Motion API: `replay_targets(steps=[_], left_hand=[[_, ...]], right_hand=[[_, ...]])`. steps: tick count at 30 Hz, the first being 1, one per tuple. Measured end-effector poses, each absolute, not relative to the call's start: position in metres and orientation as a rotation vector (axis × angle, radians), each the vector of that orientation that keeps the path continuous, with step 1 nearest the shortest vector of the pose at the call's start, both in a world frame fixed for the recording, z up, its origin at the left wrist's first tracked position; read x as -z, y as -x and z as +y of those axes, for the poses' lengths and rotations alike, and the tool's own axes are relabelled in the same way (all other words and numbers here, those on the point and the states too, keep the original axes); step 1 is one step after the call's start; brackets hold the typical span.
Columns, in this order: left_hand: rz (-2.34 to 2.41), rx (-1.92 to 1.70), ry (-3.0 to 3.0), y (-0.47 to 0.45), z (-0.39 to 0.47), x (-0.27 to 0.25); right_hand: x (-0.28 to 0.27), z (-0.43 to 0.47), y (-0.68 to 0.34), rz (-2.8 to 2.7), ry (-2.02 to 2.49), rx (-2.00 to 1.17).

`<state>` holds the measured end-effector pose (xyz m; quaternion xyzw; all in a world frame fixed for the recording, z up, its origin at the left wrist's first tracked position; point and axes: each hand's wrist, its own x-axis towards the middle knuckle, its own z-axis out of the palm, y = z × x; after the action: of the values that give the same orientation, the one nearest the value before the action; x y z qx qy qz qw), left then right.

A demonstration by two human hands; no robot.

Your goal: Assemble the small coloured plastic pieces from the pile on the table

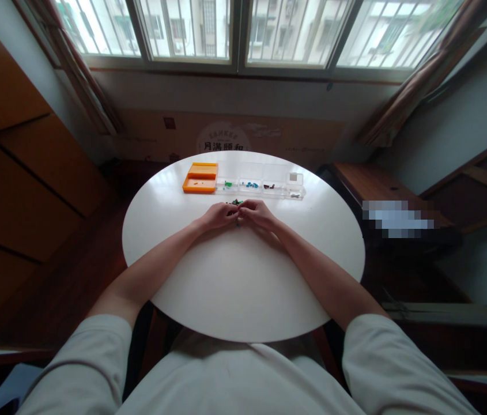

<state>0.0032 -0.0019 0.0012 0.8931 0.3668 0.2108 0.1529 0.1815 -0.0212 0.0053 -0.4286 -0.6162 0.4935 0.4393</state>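
My left hand (221,215) and my right hand (259,213) meet over the white round table (243,288), fingertips close together. Both have their fingers closed in a pinch; whatever lies between them is too small and hidden to name. Just beyond the fingertips is a little heap of small dark and green pieces (237,202), partly covered by my hands. A tiny dark bit (237,223) shows just below the fingers.
Along the table's far side stands an open orange box (200,191) with a few tiny orange pieces. Right of it, open clear plastic boxes (250,168) hold green, blue, dark brown and whitish pieces. A wooden desk (368,178) stands at the right.
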Motion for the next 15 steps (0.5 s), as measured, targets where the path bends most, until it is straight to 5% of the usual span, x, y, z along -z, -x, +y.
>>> replay_targets(steps=[15], left_hand=[[1.042, -0.604, -2.568, -0.0037, -0.0043, -0.0046]], right_hand=[[-0.004, -0.0211, -0.1824, -1.601, 1.055, -1.191]])
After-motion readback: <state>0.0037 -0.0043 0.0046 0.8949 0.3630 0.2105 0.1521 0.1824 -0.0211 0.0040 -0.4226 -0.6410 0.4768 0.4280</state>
